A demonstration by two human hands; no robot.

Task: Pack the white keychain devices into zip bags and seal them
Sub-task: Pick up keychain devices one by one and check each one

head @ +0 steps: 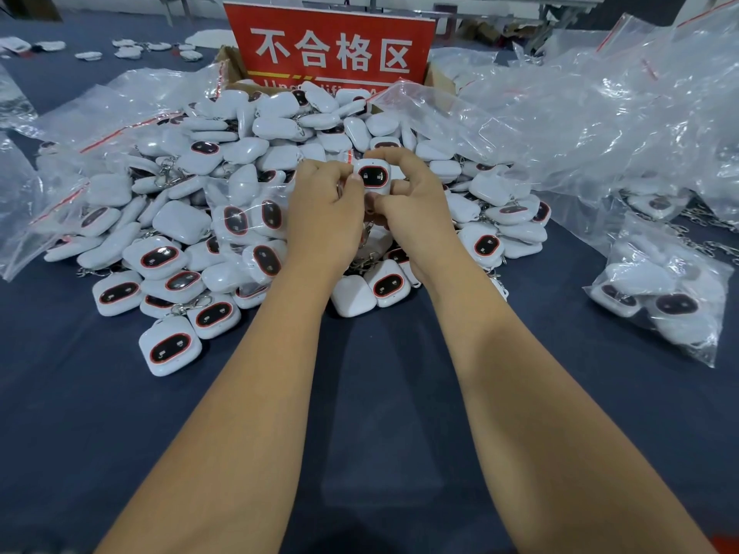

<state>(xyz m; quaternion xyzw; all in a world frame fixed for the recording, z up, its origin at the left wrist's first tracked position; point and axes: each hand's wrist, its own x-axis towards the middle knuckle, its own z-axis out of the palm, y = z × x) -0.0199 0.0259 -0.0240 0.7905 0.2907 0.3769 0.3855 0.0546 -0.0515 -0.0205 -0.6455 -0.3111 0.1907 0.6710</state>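
A large pile of white keychain devices (168, 221) with dark red-rimmed screens covers the middle of the table. Both my hands are raised over the pile's centre and hold one white keychain device (374, 177) upright, screen toward me. My left hand (324, 209) pinches its left edge with curled fingers. My right hand (408, 201) curls round its top and right side. A metal chain (366, 233) hangs below it between my palms. A zip bag (244, 217) holding several devices lies just left of my left hand.
A red sign (332, 46) stands in a cardboard box (230, 62) behind the pile. Empty clear zip bags (600, 113) are heaped at the right, more at the left (80, 113). A filled bag (664, 297) lies at the right edge. The table has a dark blue cloth (380, 393).
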